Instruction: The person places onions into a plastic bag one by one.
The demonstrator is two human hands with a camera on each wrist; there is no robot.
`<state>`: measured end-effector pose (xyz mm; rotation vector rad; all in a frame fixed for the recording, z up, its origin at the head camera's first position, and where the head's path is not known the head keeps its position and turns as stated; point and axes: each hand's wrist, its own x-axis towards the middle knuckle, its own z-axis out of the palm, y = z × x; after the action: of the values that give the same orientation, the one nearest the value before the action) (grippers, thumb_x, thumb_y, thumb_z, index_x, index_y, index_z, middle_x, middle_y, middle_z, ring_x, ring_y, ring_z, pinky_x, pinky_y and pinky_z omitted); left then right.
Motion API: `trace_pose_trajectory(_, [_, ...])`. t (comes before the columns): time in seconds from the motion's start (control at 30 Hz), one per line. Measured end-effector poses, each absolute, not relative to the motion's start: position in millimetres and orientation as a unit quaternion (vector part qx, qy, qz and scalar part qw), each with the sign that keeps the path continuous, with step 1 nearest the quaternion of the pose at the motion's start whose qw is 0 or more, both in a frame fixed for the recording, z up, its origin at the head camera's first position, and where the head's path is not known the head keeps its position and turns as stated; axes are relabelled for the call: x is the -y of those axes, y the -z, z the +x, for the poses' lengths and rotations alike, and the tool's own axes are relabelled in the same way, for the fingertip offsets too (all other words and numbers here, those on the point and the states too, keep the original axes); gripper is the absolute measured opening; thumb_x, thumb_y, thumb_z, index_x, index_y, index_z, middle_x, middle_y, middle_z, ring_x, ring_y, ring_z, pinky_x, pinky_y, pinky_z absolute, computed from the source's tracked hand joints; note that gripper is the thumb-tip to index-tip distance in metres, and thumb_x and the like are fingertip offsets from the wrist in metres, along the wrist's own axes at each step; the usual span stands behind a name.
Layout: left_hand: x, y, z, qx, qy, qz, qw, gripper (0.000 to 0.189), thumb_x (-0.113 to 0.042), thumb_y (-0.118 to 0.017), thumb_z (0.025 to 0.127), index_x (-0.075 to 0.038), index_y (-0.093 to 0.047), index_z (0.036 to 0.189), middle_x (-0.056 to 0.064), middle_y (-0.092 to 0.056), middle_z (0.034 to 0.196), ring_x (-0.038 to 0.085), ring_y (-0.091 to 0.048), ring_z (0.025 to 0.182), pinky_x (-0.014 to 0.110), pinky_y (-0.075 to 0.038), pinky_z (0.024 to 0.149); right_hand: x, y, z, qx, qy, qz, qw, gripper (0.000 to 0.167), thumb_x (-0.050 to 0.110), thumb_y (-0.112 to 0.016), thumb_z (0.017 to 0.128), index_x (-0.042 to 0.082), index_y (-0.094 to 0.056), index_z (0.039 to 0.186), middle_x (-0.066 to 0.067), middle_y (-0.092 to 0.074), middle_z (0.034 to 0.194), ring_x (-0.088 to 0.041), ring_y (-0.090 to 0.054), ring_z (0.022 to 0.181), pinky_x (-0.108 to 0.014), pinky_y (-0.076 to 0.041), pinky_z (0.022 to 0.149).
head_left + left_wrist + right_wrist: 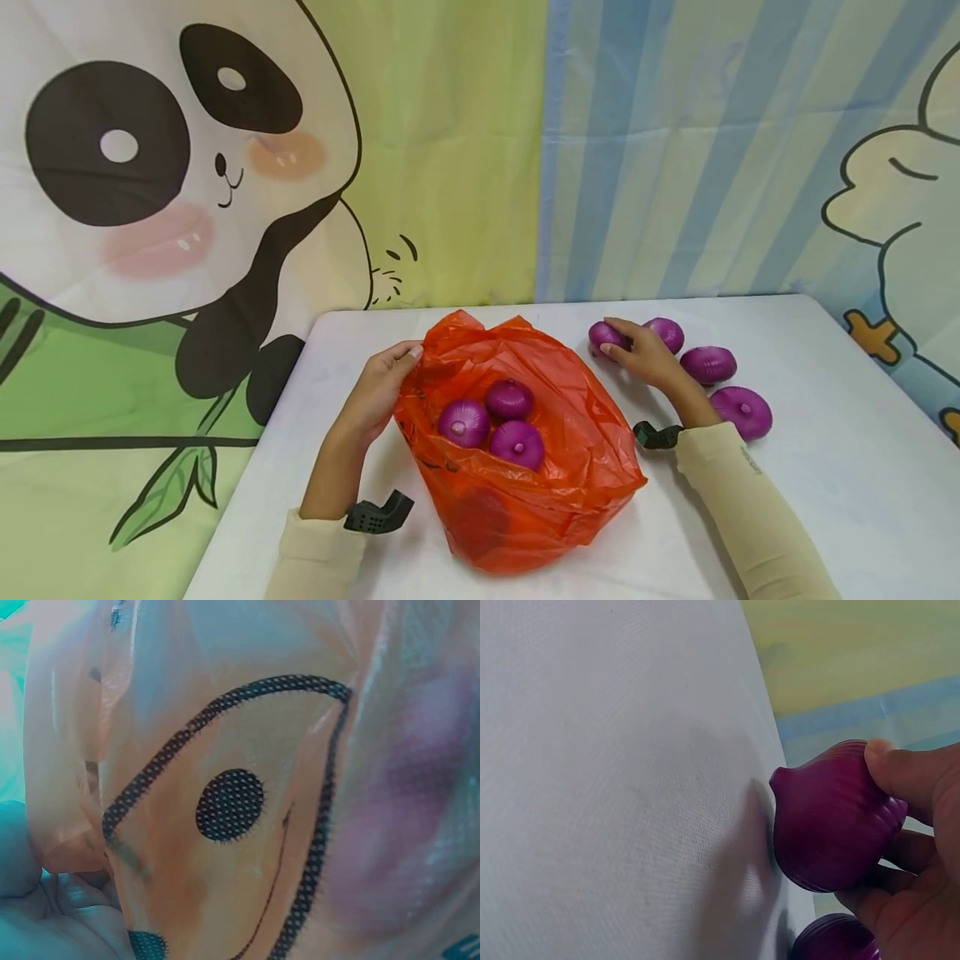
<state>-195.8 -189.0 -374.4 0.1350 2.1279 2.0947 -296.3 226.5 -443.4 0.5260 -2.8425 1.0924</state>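
Observation:
A red plastic bag stands with its mouth spread wide near the middle of the table. Inside it lie purple onions, three of them plainly visible, such as the onion at the front; a dark round shape shows through the lower side. My left hand pinches the bag's left rim between thumb and fingers. In the left wrist view the bag's printed side fills most of the picture. Right of the bag, my right hand grips a purple onion between thumb and fingers, at the table's far side.
More purple onions lie around the right hand and forearm: one onion just behind it, another onion to its right, and a larger one beside the sleeve. A printed curtain hangs behind the white table.

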Motion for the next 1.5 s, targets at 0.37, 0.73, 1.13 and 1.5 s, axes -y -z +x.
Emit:
trace_pose_trajectory(0.37, [189,374,-197,-0.711,-0.697,0.048,0.075,0.043,-0.034,-0.051,0.102,-0.002,-0.055,0.130,0.015,-0.058,0.124,0.027,-0.057,0.114,0.034,-0.049,0.095,-222,425,-287,0.904,-0.388,0.176,0.043,0.056,0.016,-0.064,0.095,0.001,-0.043,0.145,-0.027,-0.045,0.141,-0.044,-0.050,0.120,-0.057,-0.043,0.097])
trace_pose_trajectory(0.73, [189,375,-197,-0.712,-0.696,0.051,0.077,0.046,-0.036,-0.051,0.102,-0.001,-0.054,0.132,0.015,-0.057,0.125,0.027,-0.056,0.114,0.034,-0.049,0.095,-213,399,-277,0.872,-0.437,0.215,0.053,0.054,0.011,-0.063,0.095,-0.003,-0.043,0.143,-0.027,-0.044,0.142,-0.045,-0.047,0.124,-0.055,-0.041,0.098])
trace_pose_trajectory(1.13, [188,374,-197,-0.712,-0.696,0.051,0.080,0.045,-0.035,-0.051,0.102,-0.001,-0.054,0.132,0.016,-0.057,0.125,0.027,-0.056,0.114,0.034,-0.049,0.095,-201,368,-260,0.837,-0.479,0.253,0.074,0.055,0.011,-0.063,0.095,0.005,-0.043,0.146,-0.019,-0.042,0.147,-0.039,-0.048,0.126,-0.041,-0.044,0.096])
trace_pose_trajectory(1.5, [186,376,-196,-0.706,-0.701,0.057,0.080,0.044,-0.034,-0.050,0.102,0.000,-0.055,0.129,0.016,-0.058,0.122,0.027,-0.057,0.112,0.034,-0.050,0.093,-183,338,-240,0.788,-0.518,0.325,0.078,0.055,0.001,-0.061,0.094,0.006,-0.044,0.146,-0.017,-0.043,0.146,-0.036,-0.050,0.124,-0.021,-0.048,0.090])
